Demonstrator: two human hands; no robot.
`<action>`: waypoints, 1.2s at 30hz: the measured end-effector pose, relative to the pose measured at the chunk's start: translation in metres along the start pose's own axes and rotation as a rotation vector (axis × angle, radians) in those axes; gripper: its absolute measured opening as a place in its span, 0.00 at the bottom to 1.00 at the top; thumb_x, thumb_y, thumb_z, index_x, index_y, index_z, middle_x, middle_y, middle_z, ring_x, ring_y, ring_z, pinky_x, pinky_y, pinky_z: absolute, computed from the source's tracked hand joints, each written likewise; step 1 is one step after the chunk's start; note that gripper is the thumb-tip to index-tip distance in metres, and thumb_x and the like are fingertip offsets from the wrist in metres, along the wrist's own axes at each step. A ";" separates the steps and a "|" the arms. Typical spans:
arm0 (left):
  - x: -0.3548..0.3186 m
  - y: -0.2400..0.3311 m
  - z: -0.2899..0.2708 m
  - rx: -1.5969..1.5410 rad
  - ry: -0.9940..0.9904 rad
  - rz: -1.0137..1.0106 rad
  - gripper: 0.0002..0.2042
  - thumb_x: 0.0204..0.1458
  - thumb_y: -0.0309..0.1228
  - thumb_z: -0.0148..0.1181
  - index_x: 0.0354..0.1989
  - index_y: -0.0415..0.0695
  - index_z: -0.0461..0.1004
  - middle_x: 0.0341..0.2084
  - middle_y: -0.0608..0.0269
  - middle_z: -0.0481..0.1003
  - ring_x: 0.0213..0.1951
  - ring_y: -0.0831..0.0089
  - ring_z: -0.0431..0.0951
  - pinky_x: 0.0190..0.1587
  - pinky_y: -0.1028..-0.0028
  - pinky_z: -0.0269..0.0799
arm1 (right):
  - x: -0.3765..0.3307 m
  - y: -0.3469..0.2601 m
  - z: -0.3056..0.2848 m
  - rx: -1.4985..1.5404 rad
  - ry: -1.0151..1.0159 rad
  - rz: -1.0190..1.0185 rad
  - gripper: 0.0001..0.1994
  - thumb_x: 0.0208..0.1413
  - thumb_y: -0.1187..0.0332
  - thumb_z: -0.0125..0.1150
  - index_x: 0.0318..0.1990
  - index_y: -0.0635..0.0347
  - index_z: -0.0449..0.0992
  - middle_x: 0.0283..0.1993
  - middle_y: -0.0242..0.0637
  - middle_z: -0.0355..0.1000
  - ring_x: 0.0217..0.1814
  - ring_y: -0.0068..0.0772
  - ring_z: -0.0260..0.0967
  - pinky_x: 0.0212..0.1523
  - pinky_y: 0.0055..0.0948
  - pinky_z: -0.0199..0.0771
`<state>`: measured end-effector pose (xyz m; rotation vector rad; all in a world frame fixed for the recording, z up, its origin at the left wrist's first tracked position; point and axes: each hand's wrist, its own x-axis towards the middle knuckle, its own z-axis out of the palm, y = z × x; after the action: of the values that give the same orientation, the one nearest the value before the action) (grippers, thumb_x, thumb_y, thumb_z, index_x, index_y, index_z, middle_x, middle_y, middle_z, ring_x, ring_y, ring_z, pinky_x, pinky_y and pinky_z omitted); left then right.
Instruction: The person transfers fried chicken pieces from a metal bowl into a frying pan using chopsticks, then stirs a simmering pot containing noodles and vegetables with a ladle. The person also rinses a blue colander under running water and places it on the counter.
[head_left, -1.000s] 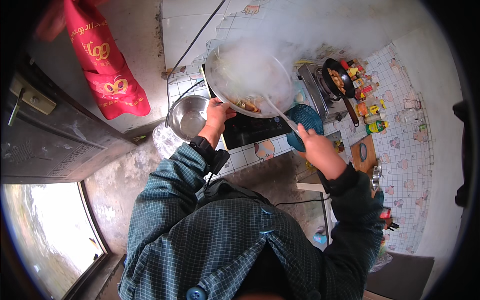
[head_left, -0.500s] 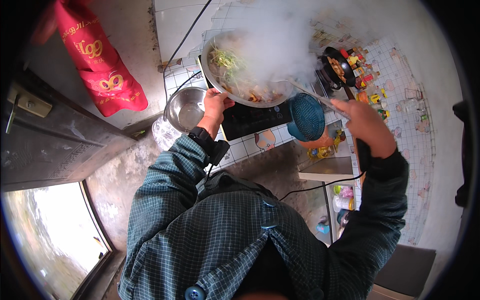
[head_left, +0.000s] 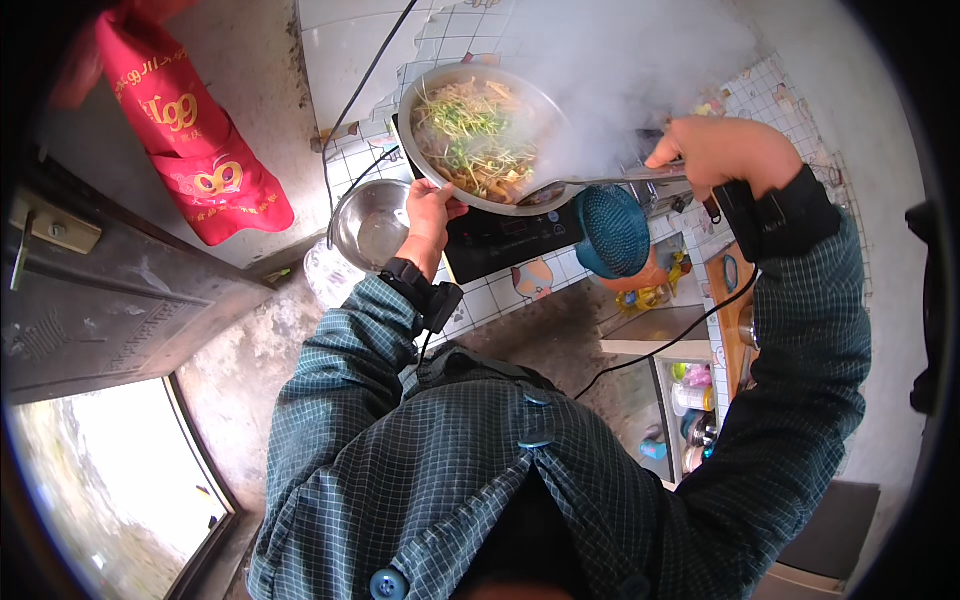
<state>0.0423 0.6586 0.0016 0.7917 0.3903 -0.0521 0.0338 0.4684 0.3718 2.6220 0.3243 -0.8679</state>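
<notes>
Closest to the checked jacket [head_left: 450, 430], the left hand [head_left: 430, 215] has thumb and fingers pinched on the near-left rim of a wide metal pan [head_left: 495, 208], presumably steadying it. The right hand [head_left: 735, 155], off to the side, looks clamped on the handle end of a long utensil [head_left: 605, 181], though its palm side is hidden from me; that length probably spares it the heat. A steel bowl [head_left: 375, 235] stands just left of the left hand, and a teal colander [head_left: 612, 232] below the handle crowds the pan's right. The pan is over a black cooktop [head_left: 515, 238], greens [head_left: 465, 120] atop its food. Beyond, thick steam [head_left: 640, 90] veils the counter's far side.
</notes>
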 end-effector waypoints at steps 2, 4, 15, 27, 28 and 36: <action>-0.001 0.002 0.002 -0.006 0.012 0.003 0.10 0.50 0.20 0.54 0.37 0.43 0.59 0.24 0.57 0.71 0.19 0.68 0.75 0.22 0.70 0.77 | 0.007 -0.013 -0.005 0.003 -0.030 0.062 0.32 0.27 0.85 0.62 0.50 0.57 0.74 0.33 0.46 0.76 0.31 0.39 0.73 0.30 0.31 0.70; -0.001 0.002 0.000 0.043 0.009 0.005 0.13 0.50 0.21 0.54 0.40 0.42 0.58 0.26 0.55 0.71 0.23 0.66 0.76 0.26 0.67 0.78 | 0.016 -0.012 0.001 -0.019 -0.049 -0.026 0.32 0.27 0.84 0.62 0.50 0.58 0.74 0.33 0.46 0.76 0.28 0.37 0.71 0.27 0.31 0.68; 0.008 -0.004 0.011 0.169 0.031 0.079 0.19 0.46 0.18 0.55 0.45 0.38 0.54 0.30 0.51 0.71 0.23 0.62 0.76 0.23 0.67 0.79 | 0.027 0.023 0.114 0.390 0.030 -0.304 0.29 0.36 0.82 0.57 0.53 0.64 0.69 0.30 0.40 0.73 0.28 0.26 0.66 0.31 0.26 0.67; 0.016 0.004 0.011 0.314 0.071 0.092 0.19 0.41 0.16 0.53 0.40 0.36 0.54 0.25 0.48 0.69 0.14 0.59 0.73 0.13 0.67 0.74 | 0.024 -0.033 0.204 0.248 0.374 -0.048 0.30 0.46 0.76 0.55 0.60 0.49 0.63 0.34 0.47 0.73 0.40 0.51 0.70 0.50 0.42 0.65; 0.017 0.003 0.012 0.305 0.063 0.102 0.19 0.41 0.16 0.54 0.40 0.36 0.54 0.25 0.48 0.69 0.14 0.59 0.73 0.13 0.67 0.74 | 0.030 -0.031 0.213 0.268 0.397 -0.045 0.29 0.46 0.75 0.55 0.60 0.48 0.64 0.34 0.47 0.73 0.41 0.51 0.70 0.51 0.43 0.64; 0.016 0.002 0.009 0.271 0.038 0.102 0.19 0.41 0.16 0.54 0.41 0.36 0.55 0.29 0.48 0.70 0.19 0.59 0.75 0.17 0.66 0.77 | 0.019 -0.005 0.196 0.449 0.382 -0.145 0.27 0.43 0.80 0.48 0.56 0.57 0.68 0.42 0.54 0.72 0.42 0.54 0.70 0.40 0.43 0.69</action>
<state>0.0604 0.6549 0.0026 1.0804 0.3824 0.0058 -0.0569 0.3960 0.2124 3.2216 0.4689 -0.5182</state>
